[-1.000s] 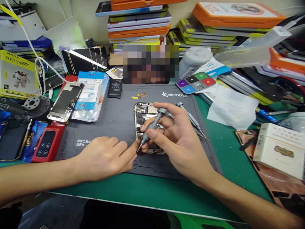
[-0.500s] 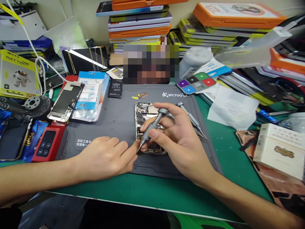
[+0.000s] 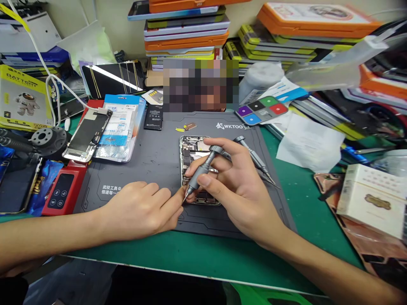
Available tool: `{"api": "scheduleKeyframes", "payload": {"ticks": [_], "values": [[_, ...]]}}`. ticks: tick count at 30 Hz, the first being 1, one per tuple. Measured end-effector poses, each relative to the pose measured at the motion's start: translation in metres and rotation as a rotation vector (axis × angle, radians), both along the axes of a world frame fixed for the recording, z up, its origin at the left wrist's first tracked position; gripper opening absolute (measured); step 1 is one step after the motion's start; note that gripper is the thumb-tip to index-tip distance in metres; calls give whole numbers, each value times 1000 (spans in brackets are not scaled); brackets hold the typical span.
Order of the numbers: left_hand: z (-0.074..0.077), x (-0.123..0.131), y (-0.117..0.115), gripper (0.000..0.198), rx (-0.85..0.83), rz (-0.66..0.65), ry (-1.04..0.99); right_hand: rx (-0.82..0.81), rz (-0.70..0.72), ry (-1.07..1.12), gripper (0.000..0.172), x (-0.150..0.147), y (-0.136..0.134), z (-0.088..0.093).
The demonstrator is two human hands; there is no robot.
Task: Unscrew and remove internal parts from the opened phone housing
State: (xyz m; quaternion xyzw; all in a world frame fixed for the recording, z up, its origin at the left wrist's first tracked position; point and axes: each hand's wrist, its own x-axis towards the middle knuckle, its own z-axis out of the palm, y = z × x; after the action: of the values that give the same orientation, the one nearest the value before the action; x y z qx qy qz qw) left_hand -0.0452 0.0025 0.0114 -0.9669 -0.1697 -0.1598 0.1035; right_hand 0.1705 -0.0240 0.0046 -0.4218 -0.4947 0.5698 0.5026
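Observation:
An opened phone (image 3: 190, 150) with bare circuitry lies on a dark grey work mat (image 3: 149, 156). My right hand (image 3: 235, 190) is closed round a grey precision screwdriver (image 3: 202, 169), whose tip points down at the phone's lower left corner. My left hand (image 3: 143, 209) rests on the mat with its fingers curled. Its fingertips press against the phone's lower left edge, right by the screwdriver tip. Two more grey screwdrivers (image 3: 256, 159) lie on the mat behind my right hand.
A detached phone screen (image 3: 87, 135) and blue packets (image 3: 122, 127) lie at the mat's left, by a red device (image 3: 63, 190). A black battery (image 3: 154, 117), a colour-sectioned screw tray (image 3: 261, 110), white paper (image 3: 310, 142), a white box (image 3: 372, 203) and stacked cases (image 3: 186, 34) surround it.

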Motion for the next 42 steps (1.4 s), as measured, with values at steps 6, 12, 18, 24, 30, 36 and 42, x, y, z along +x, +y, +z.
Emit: {"api": "scheduleKeyframes", "payload": {"ticks": [6,12,18,24,30,36,42], "values": [[1,0,0,21,3,-2,7,-5,15,-28,43,0,1,0],[0,-1,0,24,2,-5,4,-21,22,7,44,0,1,0],[-1,-1,0,24,1,-5,4,-32,17,18,44,0,1,1],[1,0,0,23,-2,-3,7,-18,29,-17,44,1,1,0],[0,0,0,24,8,-4,4,-35,13,9,45,0,1,0],[-1,0,0,25,6,2,1,-32,-31,-8,45,0,1,0],[-2,-1,0,30,-8,-8,-6,249,-272,-175,48,5,-5,2]]}}
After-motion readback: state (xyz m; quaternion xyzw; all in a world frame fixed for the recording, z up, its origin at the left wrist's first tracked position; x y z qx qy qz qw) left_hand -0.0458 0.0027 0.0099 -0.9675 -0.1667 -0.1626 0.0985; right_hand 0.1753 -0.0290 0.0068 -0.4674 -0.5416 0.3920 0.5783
